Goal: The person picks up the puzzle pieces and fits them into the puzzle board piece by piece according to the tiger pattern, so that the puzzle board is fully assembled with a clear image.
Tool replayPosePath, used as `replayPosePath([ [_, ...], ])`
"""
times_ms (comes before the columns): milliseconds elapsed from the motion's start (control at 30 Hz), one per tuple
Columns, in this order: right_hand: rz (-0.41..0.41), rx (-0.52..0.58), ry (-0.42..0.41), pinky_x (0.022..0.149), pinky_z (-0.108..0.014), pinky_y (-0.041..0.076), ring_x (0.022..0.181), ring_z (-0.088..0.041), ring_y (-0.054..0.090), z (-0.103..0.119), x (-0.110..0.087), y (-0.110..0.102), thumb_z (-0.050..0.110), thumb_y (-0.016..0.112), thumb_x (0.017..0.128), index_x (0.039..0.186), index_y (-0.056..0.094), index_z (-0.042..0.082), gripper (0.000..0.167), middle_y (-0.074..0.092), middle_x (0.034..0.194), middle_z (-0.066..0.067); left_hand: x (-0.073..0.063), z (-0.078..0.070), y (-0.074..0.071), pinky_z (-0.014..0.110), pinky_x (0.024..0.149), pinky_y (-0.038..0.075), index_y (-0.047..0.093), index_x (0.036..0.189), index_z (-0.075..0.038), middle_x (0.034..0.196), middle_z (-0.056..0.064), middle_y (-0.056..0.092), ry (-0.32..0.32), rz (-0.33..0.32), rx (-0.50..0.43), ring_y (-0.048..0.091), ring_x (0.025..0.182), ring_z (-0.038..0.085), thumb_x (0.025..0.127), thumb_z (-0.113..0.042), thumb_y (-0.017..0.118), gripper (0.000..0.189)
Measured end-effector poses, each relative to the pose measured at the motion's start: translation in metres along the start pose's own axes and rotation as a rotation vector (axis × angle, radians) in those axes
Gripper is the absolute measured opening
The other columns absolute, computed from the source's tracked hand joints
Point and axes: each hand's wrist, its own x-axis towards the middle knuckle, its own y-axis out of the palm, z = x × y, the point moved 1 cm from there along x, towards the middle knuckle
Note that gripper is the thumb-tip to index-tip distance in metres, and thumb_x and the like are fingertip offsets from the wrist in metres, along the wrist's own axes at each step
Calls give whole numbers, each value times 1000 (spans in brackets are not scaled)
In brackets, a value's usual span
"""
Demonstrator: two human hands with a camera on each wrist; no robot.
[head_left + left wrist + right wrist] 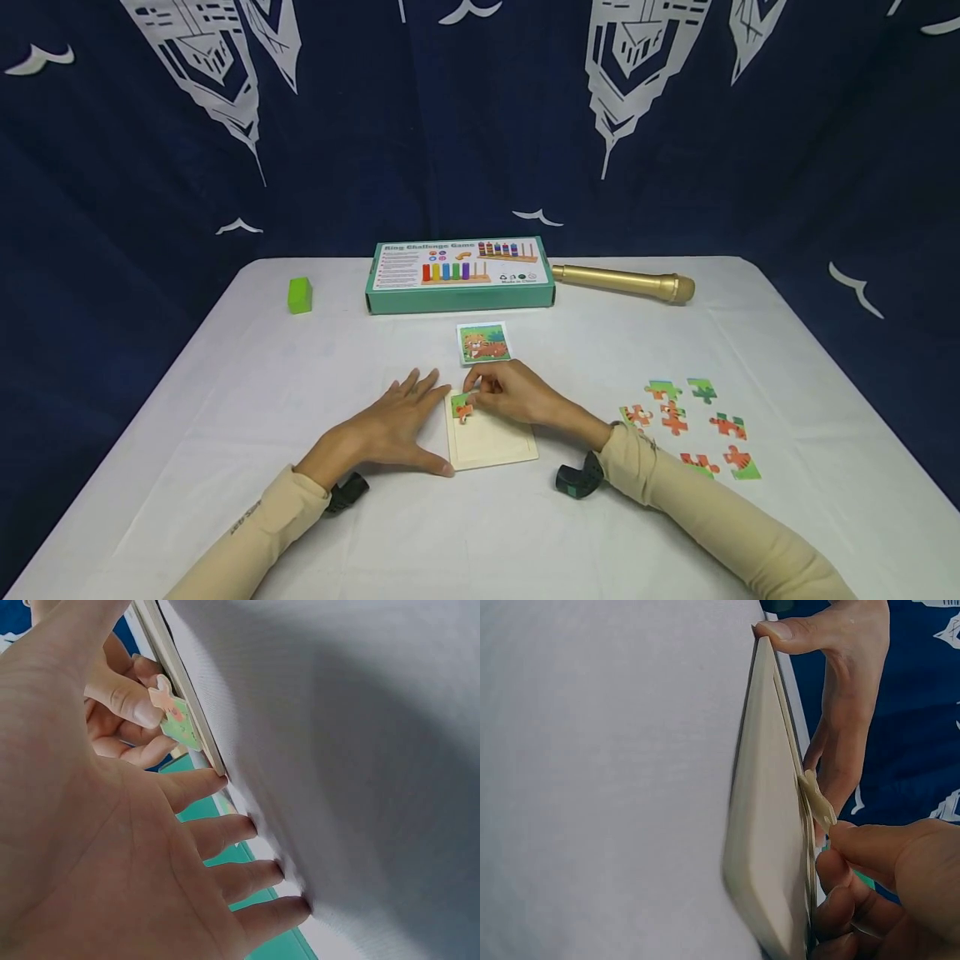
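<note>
A square wooden puzzle tray point(493, 443) lies on the white table in front of the person. At its far left corner is a jigsaw piece point(461, 407) with green and orange print. The right hand point(516, 395) pinches this piece between thumb and fingertips; the right wrist view shows the piece point(819, 802) tilted against the tray's raised rim. Along the tray's left edge the left hand point(396, 427) lies with fingers spread, its thumb by the near left corner. In the left wrist view, its straight fingertips point(259, 871) rest on the tablecloth.
Several loose jigsaw pieces point(673, 419) are scattered to the right. Just beyond the tray lies a tiger picture card point(484, 342). Farther back are a green Ring Challenge Game box point(461, 298), a gold microphone point(618, 281) and a green block point(300, 295).
</note>
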Motion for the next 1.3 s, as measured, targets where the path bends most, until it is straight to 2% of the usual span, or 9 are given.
replayPosePath([
  [433,13,-62,-24,52,-17,36,57,-4,46,0,3,1,8,68,88,95,67,8,7,56,66,4,0,-1,-2,54,116,8,26,152,-8,159,16,11,0,4,4,1,146,37,65,-69,74,116],
  [767,32,-144,-26,50,-18,32,54,-4,42,4,4,1,8,69,87,91,62,9,9,50,63,5,0,-2,-2,54,117,8,26,152,-8,160,16,10,-3,10,11,1,146,37,66,-68,74,115],
  [1033,59,-139,-17,48,-17,28,51,-3,39,4,5,-1,8,68,87,87,64,10,5,48,60,6,1,-2,-2,54,117,8,26,152,-8,160,16,10,0,9,6,1,146,37,66,-68,74,115],
  [1300,58,-134,-25,51,-17,34,55,-3,43,3,6,-2,9,68,88,88,66,5,4,51,63,6,-1,-2,-2,55,116,8,26,152,-8,159,16,10,1,8,3,1,146,38,66,-68,74,115],
])
